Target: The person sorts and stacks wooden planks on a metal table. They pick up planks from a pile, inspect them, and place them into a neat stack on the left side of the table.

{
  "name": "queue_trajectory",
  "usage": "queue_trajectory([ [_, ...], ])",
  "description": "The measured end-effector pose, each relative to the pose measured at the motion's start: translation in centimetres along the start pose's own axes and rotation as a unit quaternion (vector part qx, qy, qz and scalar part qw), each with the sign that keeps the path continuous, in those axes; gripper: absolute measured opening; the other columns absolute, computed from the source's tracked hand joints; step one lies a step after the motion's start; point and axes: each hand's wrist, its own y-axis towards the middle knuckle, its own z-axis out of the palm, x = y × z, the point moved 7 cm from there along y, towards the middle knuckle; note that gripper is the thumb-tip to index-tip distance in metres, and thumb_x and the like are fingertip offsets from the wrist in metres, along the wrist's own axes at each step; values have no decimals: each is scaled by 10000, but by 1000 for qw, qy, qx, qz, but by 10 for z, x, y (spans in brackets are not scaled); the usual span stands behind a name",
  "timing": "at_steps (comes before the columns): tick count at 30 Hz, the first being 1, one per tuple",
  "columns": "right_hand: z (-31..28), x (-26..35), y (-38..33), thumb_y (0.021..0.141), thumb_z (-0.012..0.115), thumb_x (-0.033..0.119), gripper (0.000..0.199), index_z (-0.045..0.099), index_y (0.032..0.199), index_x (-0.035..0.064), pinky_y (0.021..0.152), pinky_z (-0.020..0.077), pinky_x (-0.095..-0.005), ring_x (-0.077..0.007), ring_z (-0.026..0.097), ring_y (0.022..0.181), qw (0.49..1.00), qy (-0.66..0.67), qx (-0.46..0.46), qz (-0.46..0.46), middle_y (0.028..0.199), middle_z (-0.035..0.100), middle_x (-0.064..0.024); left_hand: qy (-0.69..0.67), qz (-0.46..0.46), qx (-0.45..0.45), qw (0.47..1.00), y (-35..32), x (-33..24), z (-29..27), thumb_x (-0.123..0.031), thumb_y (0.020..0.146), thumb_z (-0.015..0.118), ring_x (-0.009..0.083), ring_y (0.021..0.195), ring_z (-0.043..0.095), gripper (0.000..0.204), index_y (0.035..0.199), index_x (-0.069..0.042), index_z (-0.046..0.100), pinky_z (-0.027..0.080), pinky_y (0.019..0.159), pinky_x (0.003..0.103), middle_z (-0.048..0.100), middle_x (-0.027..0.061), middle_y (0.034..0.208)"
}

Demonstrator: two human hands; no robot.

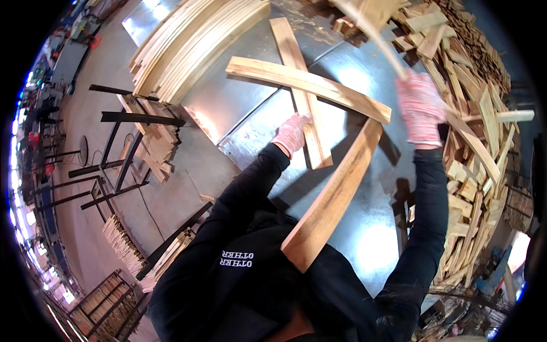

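pinning a plank [301,97] flat on the metal tabletop [239,108] with the gloved left hand [292,134], a worker's right hand [420,108] grips a thin stick [373,34] raised beside the scrap pile [478,142].

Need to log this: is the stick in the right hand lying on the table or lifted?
Lifted. The right hand grips the thin stick, angled above the metal table.

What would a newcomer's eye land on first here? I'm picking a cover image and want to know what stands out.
First, the pale wooden planks crossed on the shiny metal table at centre, with the left hand in a pink-and-white glove resting on one. Next, the gloved right hand, raised at upper right and gripping a thin wooden stick. Behind it, a big heap of scrap wood fills the right side.
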Motion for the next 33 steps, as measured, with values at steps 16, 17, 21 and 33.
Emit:
queue_trajectory([
  [16,91,130,38,799,687,220,700,438,1452,172,1000,489,-425,-333,605,1161,938,199,279,-58,1246,613,-179,292,53,-110,949,-55,-49,-33,-253,926,672,206,953,653,427,1270,-8,611,507,900,333,702,128,1066],
  [17,76,118,46,813,686,244,658,464,1427,169,975,504,-430,-335,620,1137,943,250,218,-31,1205,630,-187,413,82,-151,895,-65,-65,-32,-342,913,674,245,972,659,516,1289,2,591,503,910,355,704,151,1069],
  [21,2,115,79,855,645,163,473,576,1324,164,847,553,-414,-321,667,962,882,431,160,-107,1098,689,-129,504,180,-176,826,-93,-114,-30,-386,903,672,310,1014,667,538,1222,39,593,504,890,380,706,153,1057],
  [33,101,321,-77,909,547,451,538,587,1228,19,919,513,-448,-418,661,1039,779,362,423,-289,1035,681,-283,718,269,-44,641,-146,-110,-71,-369,872,729,379,1155,605,844,1504,1,310,506,937,437,607,238,1268],
])
